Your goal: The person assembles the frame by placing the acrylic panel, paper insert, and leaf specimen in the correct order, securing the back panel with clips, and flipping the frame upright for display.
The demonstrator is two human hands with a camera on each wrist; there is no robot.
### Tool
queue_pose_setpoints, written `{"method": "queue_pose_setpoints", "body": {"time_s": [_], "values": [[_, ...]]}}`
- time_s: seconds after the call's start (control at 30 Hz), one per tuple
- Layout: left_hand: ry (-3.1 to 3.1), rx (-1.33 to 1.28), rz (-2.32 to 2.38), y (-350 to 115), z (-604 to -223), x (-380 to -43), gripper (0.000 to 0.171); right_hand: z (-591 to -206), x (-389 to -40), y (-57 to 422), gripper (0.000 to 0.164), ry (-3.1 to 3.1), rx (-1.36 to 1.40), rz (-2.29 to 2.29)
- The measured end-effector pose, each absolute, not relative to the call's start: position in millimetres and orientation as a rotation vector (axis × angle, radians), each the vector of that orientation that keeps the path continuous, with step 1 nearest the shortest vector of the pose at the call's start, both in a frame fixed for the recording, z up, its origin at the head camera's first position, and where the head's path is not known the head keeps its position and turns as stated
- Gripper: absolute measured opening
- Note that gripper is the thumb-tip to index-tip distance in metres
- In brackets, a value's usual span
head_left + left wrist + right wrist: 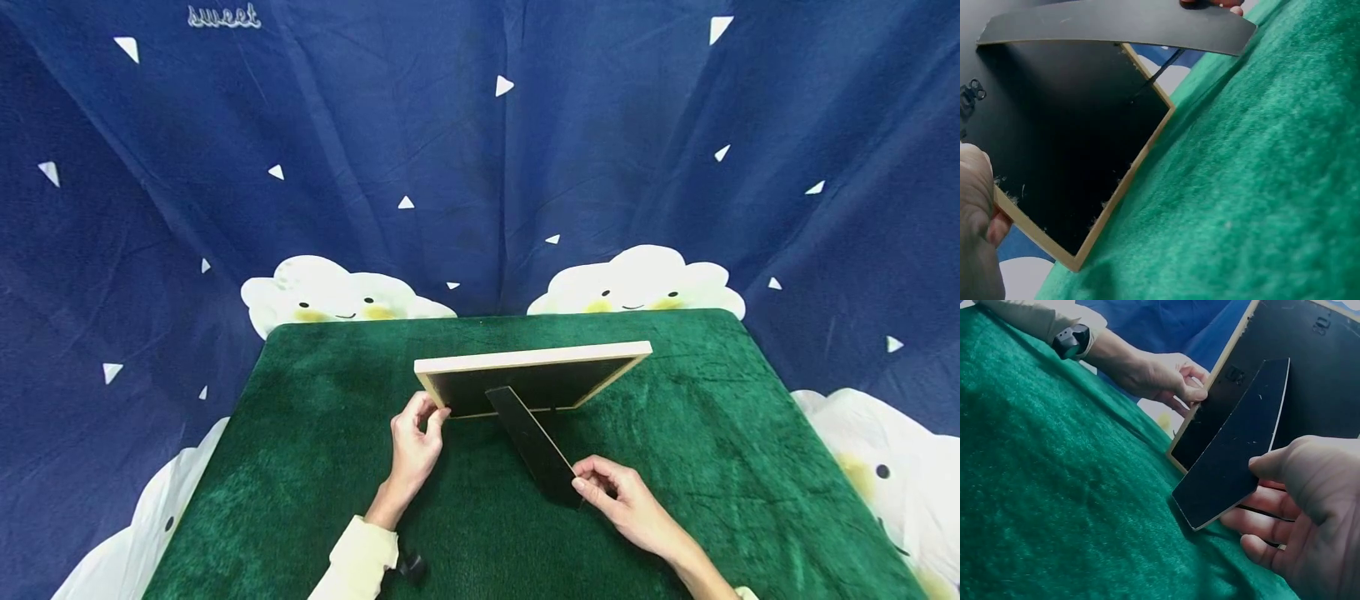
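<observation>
A picture frame [532, 357] with a light wood border and black back stands tilted on the green cloth, its back towards me. From that back a black easel leg [528, 437] swings out, its free end down at the cloth. My left hand [416, 437] grips the frame's left side near the bottom corner, thumb on the back. With thumb and fingers my right hand [618, 500] pinches the right edge of the leg near its free end. In the left wrist view a dark strap [1159, 74] runs between leg and frame back. The frame's front is hidden.
Green velvety cloth [315, 492] covers the table. Behind it and at both sides hangs a blue curtain [450, 125] with white triangles and smiling clouds. Small metal hangers [1234, 374] are fixed to the frame's back. A dark device [1071, 341] sits on the left wrist.
</observation>
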State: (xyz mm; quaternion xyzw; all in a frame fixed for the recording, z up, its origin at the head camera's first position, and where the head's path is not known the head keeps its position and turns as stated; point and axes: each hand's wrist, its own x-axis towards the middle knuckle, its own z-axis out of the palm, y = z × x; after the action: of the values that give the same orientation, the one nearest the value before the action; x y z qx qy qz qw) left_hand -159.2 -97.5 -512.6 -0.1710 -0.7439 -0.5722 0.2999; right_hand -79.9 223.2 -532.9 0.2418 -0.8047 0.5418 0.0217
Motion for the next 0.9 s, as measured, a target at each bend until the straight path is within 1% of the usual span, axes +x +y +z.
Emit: {"method": "queue_pose_setpoints", "body": {"time_s": [0.17, 0.37, 0.5, 0.57, 0.7, 0.77, 0.83, 0.9], "values": [[-1.943, -0.457, -1.502, -97.6, -517.3, -156.4, 0.025, -538.7, -78.0, 223.6, 0.017, -2.505, 0.777, 1.688], [-1.961, -0.411, -1.497, -100.6, -542.2, -162.2, 0.026, -544.0, -76.5, 224.1, 0.018, -2.495, 0.786, 1.69], [-1.999, -0.406, -1.459, -104.6, -552.1, -164.5, 0.027, -542.0, -79.0, 226.5, 0.017, -2.445, 0.723, 1.758], [-2.013, -0.417, -1.451, -106.4, -553.3, -164.5, 0.027, -538.2, -82.4, 227.9, 0.024, -2.41, 0.655, 1.757], [-2.039, -0.447, -1.441, -108.3, -551.6, -163.9, 0.028, -531.0, -91.7, 229.1, 0.048, -2.402, 0.51, 1.648], [-2.049, -0.454, -1.447, -108.6, -550.7, -163.5, 0.028, -529.7, -95.7, 228.4, 0.057, -2.416, 0.474, 1.612], [-2.056, -0.465, -1.444, -108.9, -549.9, -162.9, 0.028, -530.0, -99.0, 227.2, 0.06, -2.427, 0.456, 1.596], [-2.058, -0.474, -1.447, -109.2, -549.8, -162.4, 0.026, -530.9, -102.0, 225.8, 0.06, -2.427, 0.457, 1.591]]}}
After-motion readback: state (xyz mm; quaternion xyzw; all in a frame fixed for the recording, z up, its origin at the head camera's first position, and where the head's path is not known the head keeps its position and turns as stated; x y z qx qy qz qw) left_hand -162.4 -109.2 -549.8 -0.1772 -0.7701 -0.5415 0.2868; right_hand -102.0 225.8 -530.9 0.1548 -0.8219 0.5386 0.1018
